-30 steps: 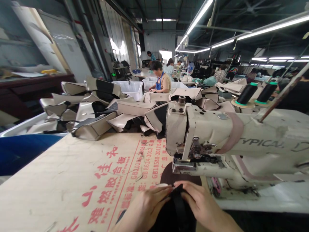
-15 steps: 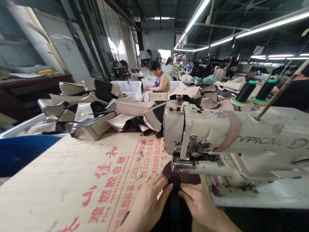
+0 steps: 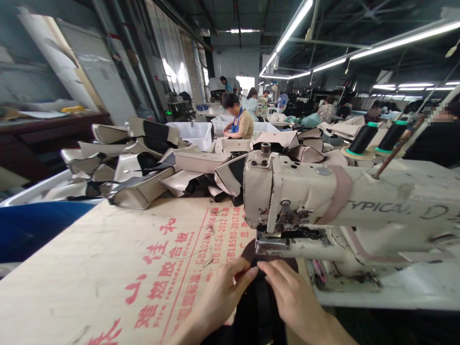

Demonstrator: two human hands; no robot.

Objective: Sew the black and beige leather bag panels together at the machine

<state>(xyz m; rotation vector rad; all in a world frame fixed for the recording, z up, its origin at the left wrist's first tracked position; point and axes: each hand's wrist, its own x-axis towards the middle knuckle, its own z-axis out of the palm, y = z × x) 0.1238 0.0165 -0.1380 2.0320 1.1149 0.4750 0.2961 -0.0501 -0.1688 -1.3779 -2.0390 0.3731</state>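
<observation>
A dark brown and black fabric or leather piece (image 3: 248, 251) lies beneath the front end of the sewing machine (image 3: 298, 187). Along its middle runs a black strap (image 3: 265, 306). My left hand (image 3: 223, 290) pinches the strap's far end between thumb and fingers, just below the machine's metal sewing bed (image 3: 272, 246). From the other side, my right hand (image 3: 293, 299) closes its fingertips on the same end, and the two hands' tips nearly meet. The fingers cover the strap's tip, and the needle area cannot be made out.
A plywood tabletop (image 3: 136, 258) with red print spreads to the left. Behind it are piled beige and black sewn pieces (image 3: 201, 160). Two black thread spools (image 3: 362, 139) stand behind the machine. A person (image 3: 242, 122) works beyond the pile, near white bins (image 3: 190, 134).
Both hands have moved slightly up toward the sewing bed and closer together. The fingers now cover the strap's end, which showed between them before. The view has shifted slightly.
</observation>
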